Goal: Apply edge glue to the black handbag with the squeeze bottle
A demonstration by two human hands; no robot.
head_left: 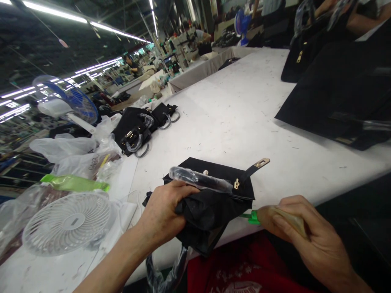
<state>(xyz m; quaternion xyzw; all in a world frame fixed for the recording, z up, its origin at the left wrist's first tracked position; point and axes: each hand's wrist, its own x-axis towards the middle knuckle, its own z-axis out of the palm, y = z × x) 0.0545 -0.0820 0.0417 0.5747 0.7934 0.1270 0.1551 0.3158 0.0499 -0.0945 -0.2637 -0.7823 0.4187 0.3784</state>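
A small black handbag (214, 195) lies at the near edge of the white table (244, 110), its handle wrapped in clear plastic and a strap with a gold clasp (262, 163) sticking out to the right. My left hand (165, 215) is closed on the bag's black lining or flap at its left side. My right hand (293, 228) is closed round a small tool with a green tip (253, 217) that points at the bag's lower right corner; the tool's body is mostly hidden in my fist.
A white desk fan (67, 221) lies at the left beside plastic bags (76, 156) and a green packet (73, 183). More black handbags (137, 128) sit further back on the left. Large black bags (336, 85) stand at the right. A blue fan (76, 99) and other workers are behind.
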